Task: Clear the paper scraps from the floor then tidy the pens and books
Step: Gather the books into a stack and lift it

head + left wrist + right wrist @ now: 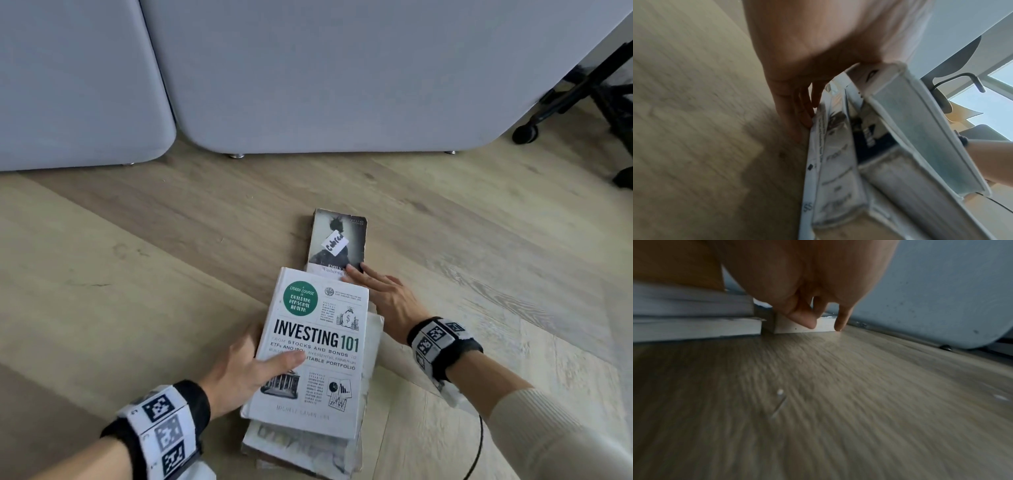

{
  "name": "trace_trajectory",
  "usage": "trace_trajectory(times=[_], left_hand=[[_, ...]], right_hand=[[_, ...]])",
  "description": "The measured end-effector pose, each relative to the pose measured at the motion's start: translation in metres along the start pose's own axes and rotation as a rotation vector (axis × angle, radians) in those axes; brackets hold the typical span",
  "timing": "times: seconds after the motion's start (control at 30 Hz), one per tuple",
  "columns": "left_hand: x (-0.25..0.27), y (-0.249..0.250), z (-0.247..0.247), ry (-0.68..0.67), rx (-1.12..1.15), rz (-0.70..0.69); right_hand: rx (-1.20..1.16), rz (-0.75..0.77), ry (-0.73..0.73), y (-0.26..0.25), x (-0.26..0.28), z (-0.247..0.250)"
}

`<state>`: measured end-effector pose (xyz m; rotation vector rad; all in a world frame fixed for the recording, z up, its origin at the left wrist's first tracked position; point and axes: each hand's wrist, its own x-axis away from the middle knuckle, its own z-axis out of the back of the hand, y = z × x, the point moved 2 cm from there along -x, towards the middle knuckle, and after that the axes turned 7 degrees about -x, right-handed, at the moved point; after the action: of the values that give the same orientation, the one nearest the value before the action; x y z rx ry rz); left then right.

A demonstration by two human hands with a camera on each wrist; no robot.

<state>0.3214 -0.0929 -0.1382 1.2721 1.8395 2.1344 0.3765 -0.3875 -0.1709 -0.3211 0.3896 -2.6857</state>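
Books are stacked on the wooden floor (137, 274) in front of a grey upholstered sofa (308, 68), and the topmost, a white hardcover titled "Investing 101" (318, 342) with a green circle on its cover, is gripped at its left edge by the left hand (239, 370), thumb laid across the cover and fingers tucked against the lower books (834, 162). A worn dark paperback (337, 240) bearing a white label lies flat on the floor just beyond the stack, its near end overlapped by the white hardcover. Its near right corner is touched by the right hand (383, 294), whose fingers are extended and relaxed, with nothing grasped.
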Motion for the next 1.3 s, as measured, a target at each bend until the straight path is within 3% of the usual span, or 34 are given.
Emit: trace_trajectory(times=[0.2, 0.33, 0.43, 0.5, 0.57, 0.63, 0.7, 0.8, 0.9, 1.0, 1.1, 1.2, 1.3], left_hand=[[0.005, 0.012, -0.004, 0.048, -0.044, 0.016], [0.013, 0.022, -0.007, 0.108, -0.074, 0.061], [0.021, 0.025, -0.008, 0.073, -0.076, 0.071], [0.021, 0.026, -0.007, 0.095, -0.072, 0.072], [0.019, 0.025, -0.006, 0.136, -0.057, 0.115], [0.018, 0.024, -0.006, 0.139, -0.064, 0.131], [0.015, 0.021, -0.008, 0.137, -0.057, 0.117], [0.019, 0.026, -0.015, 0.114, -0.07, 0.092], [0.023, 0.03, -0.017, 0.097, -0.076, 0.066], [0.023, 0.028, -0.015, 0.111, -0.078, 0.086], [0.023, 0.029, -0.014, 0.105, -0.094, 0.09], [0.024, 0.03, -0.015, 0.075, -0.113, 0.089], [0.027, 0.033, -0.017, 0.066, -0.116, 0.05]], right_hand=[[-0.101, -0.177, 0.16, 0.014, 0.076, -0.013], [-0.093, -0.389, 0.056, 0.008, 0.133, -0.008], [-0.093, -0.422, -0.035, -0.006, 0.179, -0.003], [-0.151, -0.447, 0.074, -0.014, 0.201, 0.006], [-0.222, -0.624, 0.343, -0.024, 0.208, 0.015], [-0.384, -0.992, 0.452, -0.018, 0.202, 0.004], [-0.626, -1.286, 0.332, -0.015, 0.188, -0.018], [-0.732, -1.443, 0.187, -0.022, 0.162, -0.026], [-0.895, -1.427, 0.17, -0.028, 0.146, -0.027], [-1.085, -1.363, 0.31, -0.028, 0.136, -0.029], [-1.395, -1.267, 0.562, -0.037, 0.125, -0.018], [-1.347, -1.167, 0.768, -0.055, 0.118, 0.019], [-1.324, -0.884, 0.985, -0.09, 0.131, 0.065]])
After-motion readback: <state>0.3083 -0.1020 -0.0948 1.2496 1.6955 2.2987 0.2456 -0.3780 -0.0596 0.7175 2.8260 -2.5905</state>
